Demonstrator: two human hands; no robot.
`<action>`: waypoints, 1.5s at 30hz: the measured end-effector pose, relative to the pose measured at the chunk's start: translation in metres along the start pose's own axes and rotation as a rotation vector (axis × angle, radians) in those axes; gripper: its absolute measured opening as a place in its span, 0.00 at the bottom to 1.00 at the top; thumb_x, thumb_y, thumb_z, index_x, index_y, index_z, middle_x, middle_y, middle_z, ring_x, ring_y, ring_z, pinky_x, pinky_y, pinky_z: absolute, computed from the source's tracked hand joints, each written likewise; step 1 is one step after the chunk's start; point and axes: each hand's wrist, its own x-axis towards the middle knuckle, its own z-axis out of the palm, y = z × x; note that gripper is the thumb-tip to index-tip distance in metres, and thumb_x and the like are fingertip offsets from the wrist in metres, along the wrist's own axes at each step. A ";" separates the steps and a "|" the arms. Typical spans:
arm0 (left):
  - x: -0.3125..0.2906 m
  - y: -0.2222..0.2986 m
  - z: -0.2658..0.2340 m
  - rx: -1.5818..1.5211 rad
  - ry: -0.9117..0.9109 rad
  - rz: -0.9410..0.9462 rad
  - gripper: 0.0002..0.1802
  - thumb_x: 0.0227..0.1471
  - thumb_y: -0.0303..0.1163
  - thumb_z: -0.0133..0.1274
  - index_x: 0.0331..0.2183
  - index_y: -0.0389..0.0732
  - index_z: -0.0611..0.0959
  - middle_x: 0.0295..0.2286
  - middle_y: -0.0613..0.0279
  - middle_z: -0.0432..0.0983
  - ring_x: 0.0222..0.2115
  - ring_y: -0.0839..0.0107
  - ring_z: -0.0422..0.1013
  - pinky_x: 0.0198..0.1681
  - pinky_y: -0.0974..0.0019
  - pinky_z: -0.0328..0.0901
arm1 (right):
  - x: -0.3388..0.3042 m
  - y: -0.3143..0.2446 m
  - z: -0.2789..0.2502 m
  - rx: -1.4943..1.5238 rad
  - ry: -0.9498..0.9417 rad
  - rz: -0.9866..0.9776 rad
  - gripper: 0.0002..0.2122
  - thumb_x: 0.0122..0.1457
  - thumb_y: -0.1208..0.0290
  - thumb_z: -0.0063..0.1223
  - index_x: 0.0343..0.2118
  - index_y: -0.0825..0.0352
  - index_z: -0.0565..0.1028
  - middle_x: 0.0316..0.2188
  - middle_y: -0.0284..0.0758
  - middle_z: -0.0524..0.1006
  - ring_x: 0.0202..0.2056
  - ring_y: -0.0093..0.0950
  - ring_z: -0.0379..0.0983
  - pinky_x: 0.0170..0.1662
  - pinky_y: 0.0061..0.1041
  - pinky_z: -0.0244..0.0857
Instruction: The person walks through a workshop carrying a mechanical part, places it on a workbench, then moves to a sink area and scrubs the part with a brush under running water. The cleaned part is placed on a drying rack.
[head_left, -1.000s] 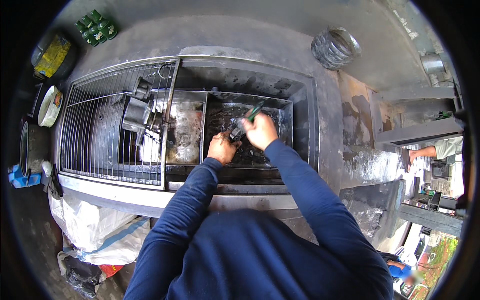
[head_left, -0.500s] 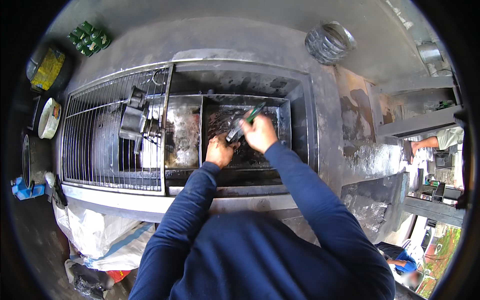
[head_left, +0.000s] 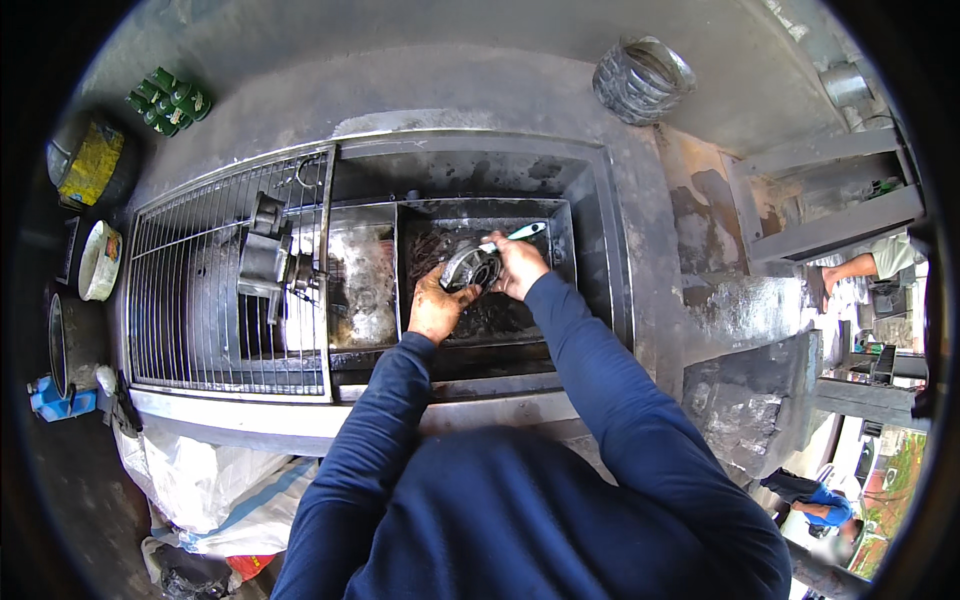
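Observation:
In my left hand (head_left: 434,309) is a round, dark metal part (head_left: 466,262) with a ringed face and an open middle, its fingers closed around the left and near edge. My right hand (head_left: 521,270) is at the part's right side, closed on a brush with a pale green handle (head_left: 528,231). That handle sticks out to the upper right, and its bristles are hidden. Both hands are over a dark metal tray (head_left: 485,197) wet with black liquid. Brown, stringy matter (head_left: 428,250) lies in the tray behind my left hand.
On the left, a wire grate (head_left: 180,300) covers part of the trough and bears a cast metal part (head_left: 262,250). A stained metal plate (head_left: 362,285) lies between grate and tray. Green bottles (head_left: 170,103), a white tub (head_left: 99,261) and a metal drum (head_left: 645,80) stand around.
The round part has been raised and tilted between my hands, its ringed face now showing. My right hand has turned, and the brush handle now points more to the right.

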 end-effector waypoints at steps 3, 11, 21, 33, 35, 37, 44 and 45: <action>0.005 -0.008 -0.009 -0.031 -0.021 -0.127 0.24 0.47 0.32 0.71 0.45 0.33 0.85 0.38 0.55 0.86 0.38 0.69 0.80 0.48 0.64 0.71 | -0.001 0.013 0.013 -0.403 0.039 -0.389 0.10 0.72 0.63 0.48 0.42 0.64 0.77 0.37 0.32 0.76 0.32 0.22 0.73 0.31 0.26 0.68; 0.008 -0.034 -0.015 -0.037 -0.043 -0.114 0.22 0.44 0.32 0.71 0.42 0.34 0.85 0.36 0.50 0.85 0.37 0.61 0.81 0.44 0.61 0.72 | 0.032 0.030 -0.037 -0.342 -0.024 -0.451 0.13 0.71 0.59 0.50 0.44 0.66 0.78 0.34 0.33 0.79 0.30 0.25 0.76 0.30 0.33 0.70; 0.003 -0.036 -0.003 0.193 0.102 -0.131 0.24 0.44 0.31 0.68 0.46 0.39 0.84 0.39 0.44 0.83 0.41 0.50 0.80 0.48 0.56 0.72 | 0.010 0.026 -0.023 -0.685 -0.008 -0.823 0.05 0.64 0.71 0.58 0.36 0.67 0.79 0.29 0.30 0.80 0.31 0.24 0.74 0.37 0.25 0.67; 0.004 -0.020 0.001 0.265 0.070 -0.101 0.28 0.40 0.31 0.70 0.47 0.36 0.84 0.40 0.41 0.82 0.43 0.47 0.79 0.50 0.56 0.71 | -0.031 0.010 0.015 -0.934 0.390 -0.779 0.11 0.61 0.69 0.60 0.32 0.74 0.76 0.27 0.47 0.80 0.26 0.40 0.74 0.37 0.37 0.69; 0.004 -0.020 0.002 0.197 0.089 -0.072 0.28 0.41 0.33 0.69 0.47 0.36 0.84 0.40 0.41 0.82 0.43 0.46 0.79 0.50 0.55 0.72 | -0.034 0.011 0.017 -0.861 0.130 -0.829 0.07 0.62 0.73 0.59 0.34 0.72 0.76 0.25 0.41 0.78 0.28 0.31 0.73 0.38 0.32 0.69; 0.003 -0.018 0.003 0.218 0.060 -0.105 0.28 0.42 0.33 0.69 0.47 0.36 0.84 0.41 0.41 0.82 0.43 0.46 0.79 0.50 0.55 0.71 | -0.037 0.010 0.020 -0.965 0.043 -0.776 0.05 0.63 0.75 0.58 0.33 0.71 0.76 0.24 0.35 0.77 0.29 0.26 0.72 0.38 0.30 0.67; -0.007 -0.005 0.003 0.373 -0.019 -0.074 0.22 0.44 0.33 0.68 0.44 0.38 0.85 0.39 0.42 0.82 0.43 0.47 0.79 0.49 0.52 0.72 | -0.050 0.006 0.034 -1.019 -0.125 -0.869 0.08 0.64 0.70 0.58 0.33 0.70 0.76 0.30 0.45 0.82 0.30 0.36 0.79 0.37 0.36 0.71; -0.006 -0.004 0.004 0.412 -0.006 -0.066 0.20 0.44 0.33 0.68 0.41 0.37 0.85 0.38 0.42 0.82 0.42 0.46 0.79 0.49 0.51 0.71 | -0.052 0.006 0.037 -0.930 0.049 -0.885 0.08 0.64 0.70 0.58 0.33 0.70 0.76 0.29 0.45 0.82 0.30 0.37 0.79 0.36 0.36 0.71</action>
